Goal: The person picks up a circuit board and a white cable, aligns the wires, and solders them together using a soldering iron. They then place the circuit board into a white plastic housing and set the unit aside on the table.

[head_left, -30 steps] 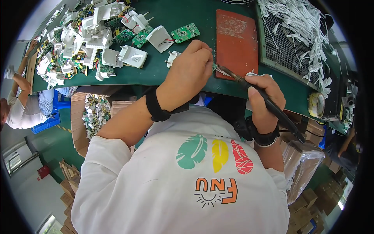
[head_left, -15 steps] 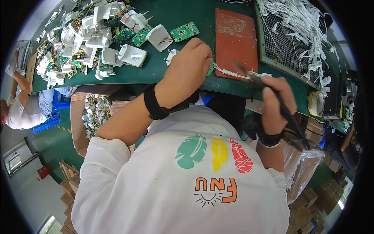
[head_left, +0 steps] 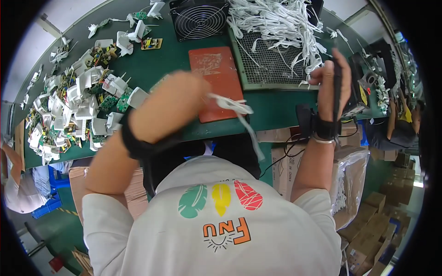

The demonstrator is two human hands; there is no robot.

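The fingers of the left hand (head_left: 172,103) were blurred and turned from view, so their grip could not be told; a white cable (head_left: 230,104) emerged directly beside them. The cable lay to the right of these fingers, its looped bundle running rightward and slightly toward the person, with one loose length trailing past the table's near edge. The left hand was much the nearer; the right hand (head_left: 332,83) stood well apart, farther right, its thumb and fingers closed about a dark, pen-shaped tool (head_left: 337,87) whose long axis pointed away from the person. The cable appeared thin, glossy white and gathered into narrow loops, its trailing part smeared by blur. In view it crossed a reddish-brown mat (head_left: 223,87); whether it touched the mat could not be determined. Farther out on the green table (head_left: 161,60) lay a pile of white housings and circuit boards (head_left: 83,101) at left, a black fan (head_left: 200,20) beyond the mat, and a mesh tray (head_left: 276,86) heaped with white cords (head_left: 276,20) at right.
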